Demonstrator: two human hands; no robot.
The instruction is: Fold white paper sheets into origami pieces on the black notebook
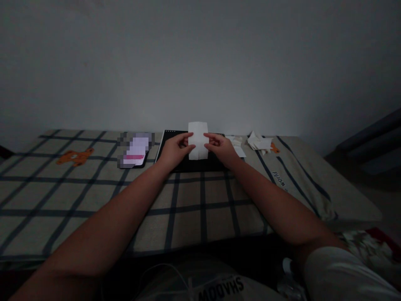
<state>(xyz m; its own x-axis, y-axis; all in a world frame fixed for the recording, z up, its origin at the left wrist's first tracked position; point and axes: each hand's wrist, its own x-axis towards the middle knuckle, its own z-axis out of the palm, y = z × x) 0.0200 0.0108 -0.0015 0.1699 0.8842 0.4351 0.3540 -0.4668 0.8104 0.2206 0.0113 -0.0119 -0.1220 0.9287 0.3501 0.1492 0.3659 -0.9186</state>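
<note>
Head view shows both hands pinching a white folded paper (198, 141) held upright above a black board (191, 165) on the checked bed (94, 196). Left hand (175, 149) grips its left edge between thumb and fingers; right hand (221, 147) grips the right edge. Paper scraps (259, 141) lie to the right, a phone (135, 154) to the left.

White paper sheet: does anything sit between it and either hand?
No. The left hand and right hand both pinch the white paper sheet directly, above the black board.
</note>
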